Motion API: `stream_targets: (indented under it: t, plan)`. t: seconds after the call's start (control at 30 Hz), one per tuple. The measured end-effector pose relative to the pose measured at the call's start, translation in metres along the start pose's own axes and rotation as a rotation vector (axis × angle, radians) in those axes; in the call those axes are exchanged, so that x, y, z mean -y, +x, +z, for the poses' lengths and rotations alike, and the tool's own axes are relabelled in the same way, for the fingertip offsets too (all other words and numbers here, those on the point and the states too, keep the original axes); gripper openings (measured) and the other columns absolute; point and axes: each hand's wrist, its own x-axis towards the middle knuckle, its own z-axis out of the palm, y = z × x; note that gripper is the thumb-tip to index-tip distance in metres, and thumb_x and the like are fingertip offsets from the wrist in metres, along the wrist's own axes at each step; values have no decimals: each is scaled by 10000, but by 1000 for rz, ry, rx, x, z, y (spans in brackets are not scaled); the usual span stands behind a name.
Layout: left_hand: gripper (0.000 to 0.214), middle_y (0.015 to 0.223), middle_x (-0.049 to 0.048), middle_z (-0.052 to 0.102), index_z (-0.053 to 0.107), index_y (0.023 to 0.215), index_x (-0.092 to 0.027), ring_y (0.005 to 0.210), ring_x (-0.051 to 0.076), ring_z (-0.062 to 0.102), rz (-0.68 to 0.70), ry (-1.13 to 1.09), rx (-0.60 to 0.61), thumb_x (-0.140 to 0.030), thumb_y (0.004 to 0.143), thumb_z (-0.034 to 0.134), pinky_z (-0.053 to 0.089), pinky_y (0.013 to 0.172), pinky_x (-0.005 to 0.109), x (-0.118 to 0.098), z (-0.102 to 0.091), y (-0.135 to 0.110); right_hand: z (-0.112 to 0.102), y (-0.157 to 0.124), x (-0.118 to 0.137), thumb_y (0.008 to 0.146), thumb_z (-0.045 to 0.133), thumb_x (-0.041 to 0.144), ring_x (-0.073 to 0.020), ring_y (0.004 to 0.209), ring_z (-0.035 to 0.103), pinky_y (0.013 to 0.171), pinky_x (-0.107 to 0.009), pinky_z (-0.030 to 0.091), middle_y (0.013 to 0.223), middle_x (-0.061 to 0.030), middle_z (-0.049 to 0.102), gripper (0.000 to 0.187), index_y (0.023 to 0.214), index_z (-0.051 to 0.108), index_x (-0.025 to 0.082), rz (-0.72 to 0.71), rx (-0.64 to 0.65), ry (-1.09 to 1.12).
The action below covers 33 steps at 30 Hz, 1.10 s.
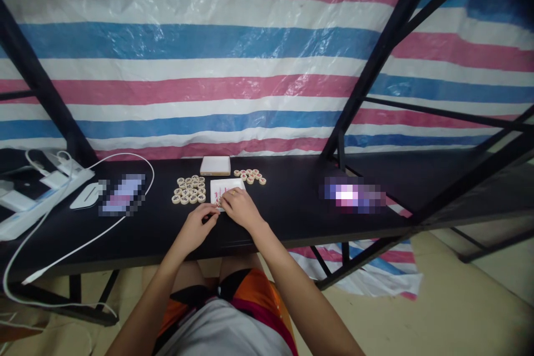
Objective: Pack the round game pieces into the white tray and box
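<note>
On a black table [292,206] lies a small white folded sheet with red lines [228,186]. My right hand [238,207] rests on its near edge, fingers curled and pinching at the sheet, a ring on one finger. My left hand [200,221] is just left of it, fingers curled at the sheet's near corner. A group of several round cream game pieces [189,189] lies left of the sheet. A smaller group of cream pieces [250,176] lies at its far right. A flat white box [215,166] sits behind.
At the far left are a white power strip with plugs [39,192], a white mouse [84,196], a white cable [83,245] and a blurred-out object [122,194]. Another blurred-out object [354,194] lies right. Black frame bars [371,78] rise before a striped tarp [229,55].
</note>
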Motion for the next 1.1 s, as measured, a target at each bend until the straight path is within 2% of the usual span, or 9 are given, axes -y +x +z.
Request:
stream_targets:
  t: [0.27, 0.43, 0.57, 0.93, 1.03, 1.1]
  plan:
    - [168, 1033, 73, 654, 674, 866, -185, 952, 188, 619, 7, 4, -1, -230, 821, 519, 493, 870, 338, 0, 0, 1, -1, -2, 1, 948, 402, 278, -182, 917, 533, 822, -296, 362, 902, -59, 645, 273, 880, 646, 177, -17, -8, -31]
    - [178, 1034, 73, 654, 677, 871, -186, 922, 181, 624, 15, 0, -1, -236, 824, 512, 498, 856, 331, 0, 0, 1, -1, -2, 1, 940, 428, 261, -176, 979, 511, 866, -294, 357, 991, -60, 647, 244, 924, 655, 172, -52, -55, 38]
    - [181, 1027, 67, 655, 682, 879, -193, 931, 183, 622, 14, 4, 1, -237, 821, 517, 499, 849, 323, 1, 1, 1, -3, -3, 2, 936, 438, 262, -177, 946, 514, 862, -301, 353, 900, -48, 663, 256, 856, 666, 178, -88, -28, 40]
    - [180, 1027, 68, 655, 678, 863, -188, 925, 180, 624, 15, -3, -6, -238, 821, 511, 503, 840, 322, 0, 0, 1, -1, -2, 2, 945, 409, 278, -184, 919, 513, 834, -309, 358, 890, -66, 649, 293, 856, 666, 170, -42, -23, 1]
    - [178, 1022, 67, 655, 677, 846, -187, 928, 182, 622, 13, 4, 1, -246, 824, 511, 502, 837, 320, -2, 0, 0, -1, -2, -1, 940, 405, 264, -189, 921, 514, 838, -311, 365, 894, -68, 645, 282, 870, 662, 171, 2, -78, 43]
    - [176, 1021, 66, 654, 678, 841, -187, 927, 183, 621, 10, 14, 3, -249, 825, 513, 501, 834, 318, -2, 0, 0, 0, -2, -7, 927, 413, 246, -198, 926, 515, 845, -314, 372, 902, -70, 642, 265, 884, 663, 171, 92, -142, 79]
